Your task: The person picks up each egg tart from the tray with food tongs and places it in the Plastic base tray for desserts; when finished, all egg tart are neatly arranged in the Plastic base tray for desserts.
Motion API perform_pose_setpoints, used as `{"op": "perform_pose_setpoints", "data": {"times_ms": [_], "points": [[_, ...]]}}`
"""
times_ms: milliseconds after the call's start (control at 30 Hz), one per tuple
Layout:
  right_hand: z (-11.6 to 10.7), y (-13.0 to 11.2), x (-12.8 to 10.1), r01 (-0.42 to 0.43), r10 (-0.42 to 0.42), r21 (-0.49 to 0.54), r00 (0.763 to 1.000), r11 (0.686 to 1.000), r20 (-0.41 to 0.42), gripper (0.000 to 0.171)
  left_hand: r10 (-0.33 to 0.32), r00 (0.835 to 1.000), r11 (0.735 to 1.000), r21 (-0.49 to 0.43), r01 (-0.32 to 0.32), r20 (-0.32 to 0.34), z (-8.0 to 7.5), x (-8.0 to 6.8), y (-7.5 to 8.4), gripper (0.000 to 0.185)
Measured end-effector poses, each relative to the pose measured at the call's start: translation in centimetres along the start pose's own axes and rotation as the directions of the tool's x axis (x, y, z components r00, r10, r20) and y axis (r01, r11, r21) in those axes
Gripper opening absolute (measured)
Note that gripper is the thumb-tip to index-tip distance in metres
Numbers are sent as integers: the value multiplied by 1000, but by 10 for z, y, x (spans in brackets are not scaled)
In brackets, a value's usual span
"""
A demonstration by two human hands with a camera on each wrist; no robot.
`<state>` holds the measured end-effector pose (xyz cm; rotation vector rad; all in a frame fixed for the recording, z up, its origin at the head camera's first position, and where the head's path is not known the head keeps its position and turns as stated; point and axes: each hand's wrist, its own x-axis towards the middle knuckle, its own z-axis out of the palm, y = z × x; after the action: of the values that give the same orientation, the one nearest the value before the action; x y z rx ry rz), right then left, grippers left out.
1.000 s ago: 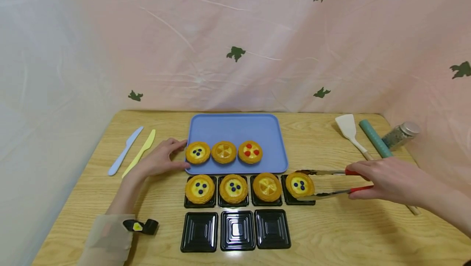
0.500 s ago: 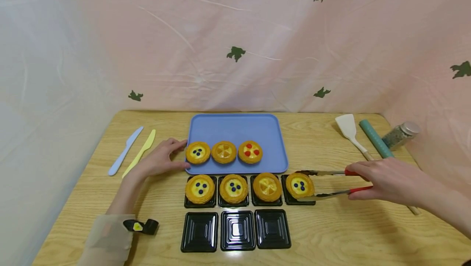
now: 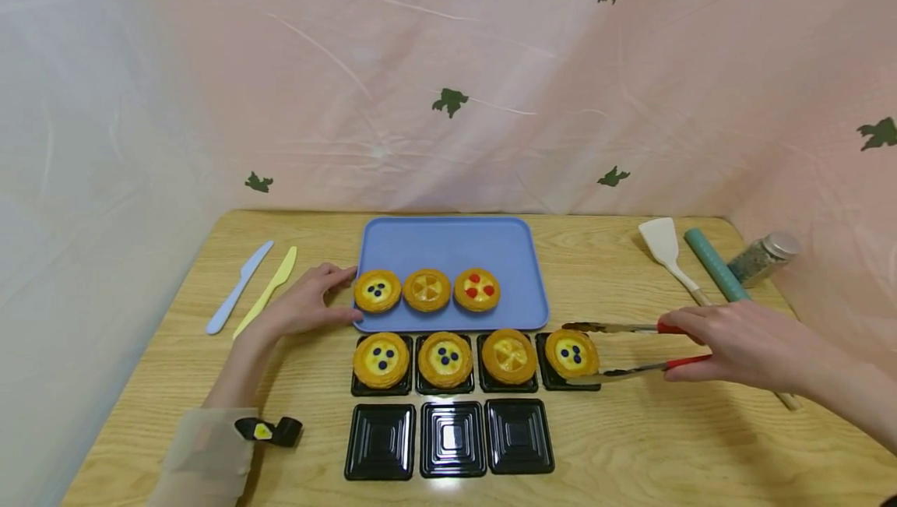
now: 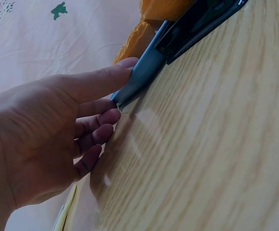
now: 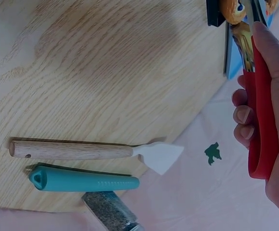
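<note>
My left hand (image 3: 304, 306) touches the left edge of the blue tray (image 3: 448, 242), thumb near the front corner and fingers farther back. Three tarts stand in a row along the tray's front: one with blueberries (image 3: 377, 291), one with yellow wedges (image 3: 427, 290), one with red berries (image 3: 476, 290). My right hand (image 3: 743, 347) holds red-handled tongs (image 5: 262, 115), their tips on either side of a blueberry tart (image 3: 571, 353). That tart sits in the rightmost black square holder (image 3: 592, 386) of the front row. Whether the tips squeeze it, I cannot tell.
Other black holders bear two blueberry tarts (image 3: 381, 360) and a yellow-wedge tart (image 3: 508, 357). Three bare black holders (image 3: 452, 441) lie nearer. Blue (image 3: 238, 289) and yellow knives (image 3: 269, 289) lie left. A spatula (image 3: 662, 246), teal rod (image 3: 715, 262) and seasoning jar (image 3: 762, 258) are right.
</note>
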<state>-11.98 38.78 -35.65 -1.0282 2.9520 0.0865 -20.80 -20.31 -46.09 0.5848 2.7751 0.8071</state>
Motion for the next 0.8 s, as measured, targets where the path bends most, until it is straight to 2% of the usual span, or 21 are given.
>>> {"op": "perform_pose_setpoints", "data": {"times_ms": [267,433,633,800], "points": [[-5,0,0,5,-4,24,1000,1000,-8,48,-3,1000,1000,-2,3,3,0,0,1,89],[-17,0,6,-15,16,45,1000,999,-15,53,-9,1000,1000,-10,9,5,-1,0,2,89],[-35,1,27,-70,70,13,998,997,-3,55,-6,1000,1000,-14,6,1,-2,-1,4,88],[-40,-1,53,-104,104,10,994,995,31,59,5,1000,1000,-11,-5,-1,-3,-1,4,88]]}}
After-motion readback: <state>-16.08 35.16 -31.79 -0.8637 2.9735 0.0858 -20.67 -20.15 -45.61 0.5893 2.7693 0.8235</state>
